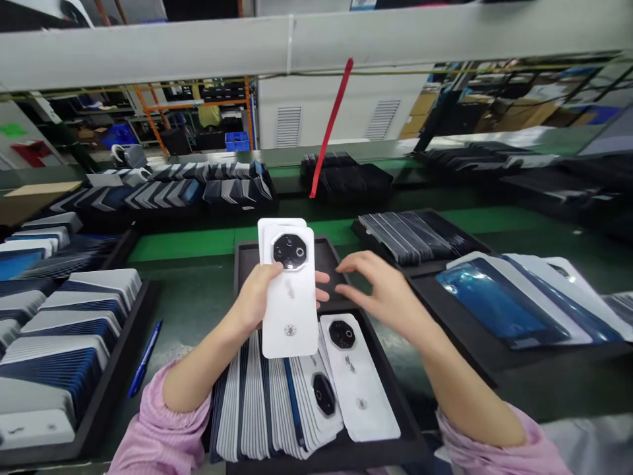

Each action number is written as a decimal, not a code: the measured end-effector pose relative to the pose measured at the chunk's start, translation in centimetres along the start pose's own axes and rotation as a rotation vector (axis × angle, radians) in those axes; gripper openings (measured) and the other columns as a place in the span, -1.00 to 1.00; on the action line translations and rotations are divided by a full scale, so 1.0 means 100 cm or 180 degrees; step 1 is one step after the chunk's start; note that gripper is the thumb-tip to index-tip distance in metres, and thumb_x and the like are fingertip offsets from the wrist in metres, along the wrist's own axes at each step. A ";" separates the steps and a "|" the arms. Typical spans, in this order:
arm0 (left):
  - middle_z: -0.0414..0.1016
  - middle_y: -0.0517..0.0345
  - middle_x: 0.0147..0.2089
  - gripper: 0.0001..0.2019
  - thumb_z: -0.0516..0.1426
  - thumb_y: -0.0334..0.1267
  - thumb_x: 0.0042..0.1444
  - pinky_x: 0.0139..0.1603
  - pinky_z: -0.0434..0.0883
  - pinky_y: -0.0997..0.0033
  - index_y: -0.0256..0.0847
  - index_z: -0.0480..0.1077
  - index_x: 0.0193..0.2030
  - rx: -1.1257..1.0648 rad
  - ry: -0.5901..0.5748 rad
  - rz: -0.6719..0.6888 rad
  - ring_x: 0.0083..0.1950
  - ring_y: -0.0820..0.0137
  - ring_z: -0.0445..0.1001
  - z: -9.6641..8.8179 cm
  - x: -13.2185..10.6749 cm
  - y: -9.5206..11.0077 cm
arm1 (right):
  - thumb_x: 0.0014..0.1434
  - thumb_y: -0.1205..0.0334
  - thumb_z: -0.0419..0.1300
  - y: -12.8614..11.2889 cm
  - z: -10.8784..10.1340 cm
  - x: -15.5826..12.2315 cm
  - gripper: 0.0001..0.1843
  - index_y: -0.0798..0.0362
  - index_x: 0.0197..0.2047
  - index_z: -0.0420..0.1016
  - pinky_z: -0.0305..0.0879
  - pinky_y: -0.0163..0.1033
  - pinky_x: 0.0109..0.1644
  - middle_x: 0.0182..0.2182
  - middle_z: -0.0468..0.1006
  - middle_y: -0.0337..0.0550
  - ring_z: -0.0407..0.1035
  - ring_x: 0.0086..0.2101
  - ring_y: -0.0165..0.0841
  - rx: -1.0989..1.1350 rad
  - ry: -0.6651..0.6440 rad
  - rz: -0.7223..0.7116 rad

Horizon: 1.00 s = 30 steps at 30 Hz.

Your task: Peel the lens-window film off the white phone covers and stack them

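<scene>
My left hand (254,298) grips a small stack of white phone back covers (291,300), thumb on the front one beside its dark camera ring. The stack is held upright above a black tray (413,422). To the right, my right hand (380,287) is raised with thumb and fingers apart, touching nothing. In the tray, a row of white and dark blue covers (254,402) leans tightly packed. One white cover (360,382) lies face up on the tray's right side.
A blue pen (145,357) lies left of the tray. Trays of packed covers (93,316) stand at the left. Blue film-faced covers (499,303) lie on a black tray at right. A red strip (332,125) hangs from the overhead beam (198,49).
</scene>
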<state>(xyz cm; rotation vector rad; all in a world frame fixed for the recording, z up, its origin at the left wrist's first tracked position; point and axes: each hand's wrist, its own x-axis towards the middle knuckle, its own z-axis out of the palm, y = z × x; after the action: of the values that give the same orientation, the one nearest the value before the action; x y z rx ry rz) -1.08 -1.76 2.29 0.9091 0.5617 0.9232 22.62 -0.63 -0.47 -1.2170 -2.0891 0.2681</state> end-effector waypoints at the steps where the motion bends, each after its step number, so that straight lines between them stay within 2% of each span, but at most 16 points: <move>1: 0.64 -0.30 -0.14 -0.48 0.19 0.06 0.08 -0.22 0.53 0.22 -0.46 0.53 -0.10 0.0096 0.0084 0.0046 -0.26 0.10 0.63 0.001 0.001 -0.001 | 0.20 0.25 0.26 -0.009 -0.005 0.009 -0.90 -0.01 -0.19 0.46 0.45 -0.07 -0.14 -0.20 0.54 -0.09 0.48 -0.22 -0.20 0.0170 0.0337 -0.0150; 2: 0.64 -0.31 -0.11 -0.48 0.20 0.07 0.09 -0.23 0.53 0.20 -0.45 0.51 -0.08 0.0206 0.0164 0.0083 -0.25 0.08 0.64 0.002 0.002 -0.003 | 0.25 0.25 0.23 -0.019 -0.009 0.017 -0.95 -0.02 -0.19 0.46 0.45 -0.09 -0.14 -0.24 0.55 -0.12 0.48 -0.23 -0.22 0.0321 0.0602 -0.0309; 4: 0.63 -0.31 -0.10 -0.43 0.23 0.13 0.09 -0.25 0.54 0.19 -0.42 0.49 -0.03 0.0490 0.0237 0.0065 -0.23 0.04 0.65 0.004 0.003 -0.006 | 0.28 0.29 0.20 -0.037 -0.012 0.031 -0.94 -0.04 -0.16 0.47 0.44 -0.09 -0.10 -0.24 0.57 -0.14 0.48 -0.21 -0.23 0.0471 0.0846 -0.0645; 6: 0.64 -0.27 -0.16 -0.35 0.24 0.22 0.08 -0.28 0.55 0.23 -0.40 0.48 0.01 0.0805 0.0231 -0.0004 -0.20 0.01 0.66 0.005 0.003 -0.009 | 0.28 0.33 0.19 -0.047 -0.008 0.039 -0.89 -0.04 -0.14 0.50 0.43 -0.07 -0.07 -0.20 0.57 -0.12 0.48 -0.17 -0.21 0.0362 0.0889 -0.0883; 9: 0.65 -0.19 -0.21 -0.36 0.17 0.25 0.15 -0.26 0.55 0.28 -0.35 0.49 0.05 0.1250 0.0239 -0.0044 -0.16 0.04 0.66 0.004 0.003 -0.011 | 0.29 0.33 0.18 -0.045 0.000 0.043 -0.88 -0.02 -0.15 0.52 0.40 -0.06 -0.11 -0.23 0.55 -0.10 0.46 -0.19 -0.19 -0.0012 0.0921 -0.0991; 14: 0.65 -0.10 -0.09 -0.53 0.05 0.06 0.33 -0.07 0.52 0.29 -0.28 0.49 0.10 0.2190 0.0181 -0.0059 -0.02 0.12 0.64 0.007 0.000 -0.006 | 0.29 0.32 0.23 -0.032 -0.007 0.039 -0.94 0.01 -0.26 0.46 0.34 -0.14 -0.17 -0.31 0.54 -0.17 0.45 -0.26 -0.27 -0.0042 0.0818 -0.1165; 19: 0.64 0.04 -0.03 -0.68 0.18 -0.30 0.19 0.11 0.45 0.30 -0.22 0.52 0.08 0.2814 -0.0070 0.0086 0.05 0.16 0.59 0.011 -0.001 -0.003 | 0.31 0.30 0.22 -0.032 -0.016 0.037 -0.91 -0.01 -0.28 0.43 0.32 -0.15 -0.15 -0.34 0.54 -0.18 0.46 -0.29 -0.27 -0.0049 0.0688 -0.1334; 22: 0.61 0.05 0.04 -0.68 0.08 -0.39 0.20 0.12 0.44 0.35 -0.20 0.53 0.05 0.2906 -0.0128 0.0157 0.11 0.19 0.56 0.011 -0.001 -0.005 | 0.32 0.31 0.21 -0.033 -0.017 0.036 -0.93 -0.01 -0.24 0.42 0.31 -0.13 -0.12 -0.34 0.53 -0.19 0.45 -0.28 -0.27 -0.0093 0.0678 -0.1405; 27: 0.64 0.04 -0.08 -0.70 0.07 -0.37 0.24 0.06 0.46 0.35 -0.24 0.52 0.05 0.2870 -0.0053 0.0015 0.03 0.21 0.60 0.012 -0.001 -0.006 | 0.31 0.38 0.19 -0.032 -0.017 0.034 -0.84 -0.01 -0.32 0.39 0.31 -0.11 -0.07 -0.37 0.51 -0.21 0.45 -0.29 -0.30 -0.0120 0.0595 -0.1378; 30: 0.66 -0.01 -0.08 -0.72 0.12 -0.31 0.24 0.04 0.50 0.29 -0.26 0.51 0.05 0.2399 0.0046 -0.0145 0.02 0.16 0.61 0.014 -0.002 -0.007 | 0.30 0.42 0.16 -0.032 -0.015 0.034 -0.81 -0.02 -0.34 0.42 0.32 -0.05 0.02 -0.35 0.53 -0.22 0.45 -0.30 -0.32 -0.0290 0.0931 -0.1517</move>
<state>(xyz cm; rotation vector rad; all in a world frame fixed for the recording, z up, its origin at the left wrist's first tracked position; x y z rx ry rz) 0.15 -2.75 2.42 1.5537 0.9675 0.6722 20.30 0.16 3.78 -0.7201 -2.0698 -0.2130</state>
